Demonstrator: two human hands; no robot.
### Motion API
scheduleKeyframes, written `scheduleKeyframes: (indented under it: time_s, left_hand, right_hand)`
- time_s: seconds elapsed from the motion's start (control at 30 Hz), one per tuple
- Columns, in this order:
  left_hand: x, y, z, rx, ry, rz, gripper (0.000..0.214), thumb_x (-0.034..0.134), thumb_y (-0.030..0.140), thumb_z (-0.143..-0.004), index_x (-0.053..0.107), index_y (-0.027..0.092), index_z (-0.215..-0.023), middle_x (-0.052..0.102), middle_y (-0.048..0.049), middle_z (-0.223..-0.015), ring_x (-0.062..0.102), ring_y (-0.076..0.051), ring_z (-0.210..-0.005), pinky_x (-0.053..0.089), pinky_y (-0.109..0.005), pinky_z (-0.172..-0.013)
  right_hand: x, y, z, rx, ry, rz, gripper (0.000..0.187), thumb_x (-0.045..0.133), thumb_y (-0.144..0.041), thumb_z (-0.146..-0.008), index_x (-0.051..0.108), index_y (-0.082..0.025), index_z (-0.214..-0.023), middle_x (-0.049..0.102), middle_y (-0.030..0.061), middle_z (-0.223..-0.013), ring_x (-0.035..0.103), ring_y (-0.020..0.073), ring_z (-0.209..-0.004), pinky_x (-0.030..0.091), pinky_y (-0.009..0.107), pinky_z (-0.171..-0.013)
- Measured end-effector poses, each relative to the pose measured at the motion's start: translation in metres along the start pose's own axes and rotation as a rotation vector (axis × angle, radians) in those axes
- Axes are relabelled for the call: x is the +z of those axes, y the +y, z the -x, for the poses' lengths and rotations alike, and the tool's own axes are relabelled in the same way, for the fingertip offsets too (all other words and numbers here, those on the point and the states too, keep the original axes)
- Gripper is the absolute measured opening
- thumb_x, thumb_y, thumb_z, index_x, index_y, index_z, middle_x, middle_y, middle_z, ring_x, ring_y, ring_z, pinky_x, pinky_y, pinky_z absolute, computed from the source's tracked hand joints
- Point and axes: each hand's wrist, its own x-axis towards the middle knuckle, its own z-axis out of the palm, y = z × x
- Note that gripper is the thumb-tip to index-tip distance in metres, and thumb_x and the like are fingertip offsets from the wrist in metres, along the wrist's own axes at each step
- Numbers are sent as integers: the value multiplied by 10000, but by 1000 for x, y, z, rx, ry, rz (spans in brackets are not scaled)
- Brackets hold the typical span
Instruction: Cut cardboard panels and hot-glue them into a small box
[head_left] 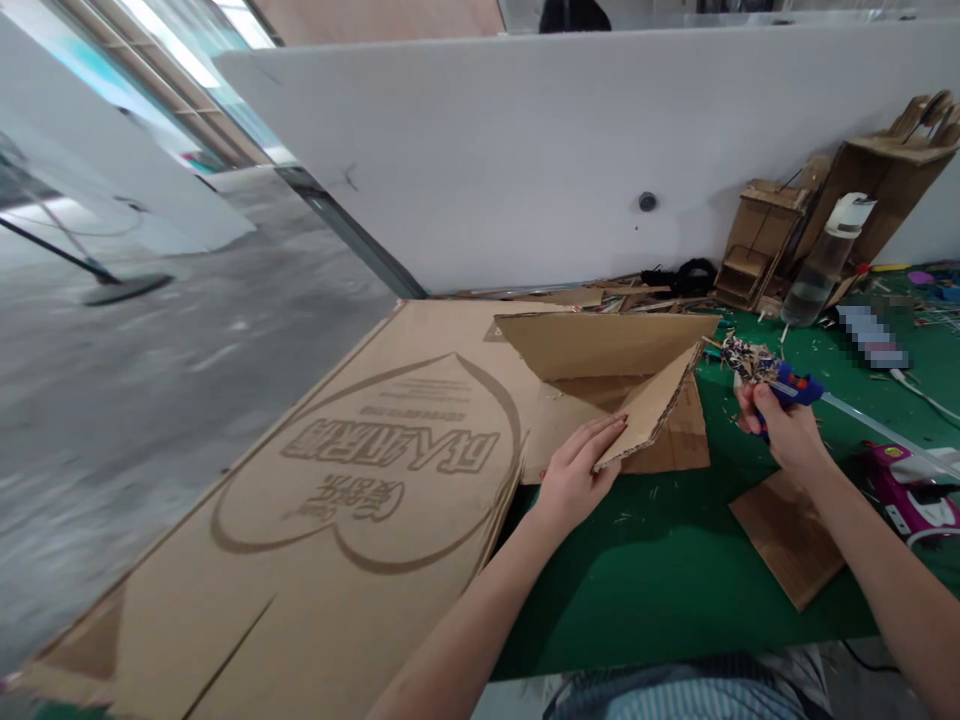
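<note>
My left hand (574, 480) rests with fingers stretched out against the lower edge of an upright cardboard panel (651, 408), which joins another cardboard wall (592, 345) to form a corner. My right hand (776, 432) is closed round the handle of a blue glue gun (787, 385), whose nozzle, crusted with scraps, points at the panel's upper edge. Both panels stand on a flat cardboard piece (675, 440) on the green table (660, 570).
A large flattened printed carton (337, 510) covers the table's left. A loose cardboard piece (787, 535) lies front right, a pink tool (911, 495) beside it. A plastic bottle (825, 260), cardboard models (761, 240) and scraps stand by the white partition (525, 150).
</note>
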Motion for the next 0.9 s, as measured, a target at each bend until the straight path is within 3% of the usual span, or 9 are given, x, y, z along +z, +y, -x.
scheduleKeyframes:
  time_s: [0.47,0.9]
  left_hand:
    - [0,-1,2,-87,-26,-30,435,525,106,-895,545,248,-1306,667,-80,-1268,649,-208,-1149,552,-372,-991]
    - [0,-2,3,-79,-33,-28,445,525,106,-894,543,256,-1313,661,-78,-1278,653,-205,-1141,553,-363,-988]
  right_hand:
    - [3,1,0,8,-17,2,464,717,-625,-742,536,-200,-698,484,-44,-630,374,55,-420,373,258,-428]
    - [4,-1,0,8,-5,22,490,726,-646,-715,533,-198,-683,490,-43,-603,385,56,-409,401,265,-424]
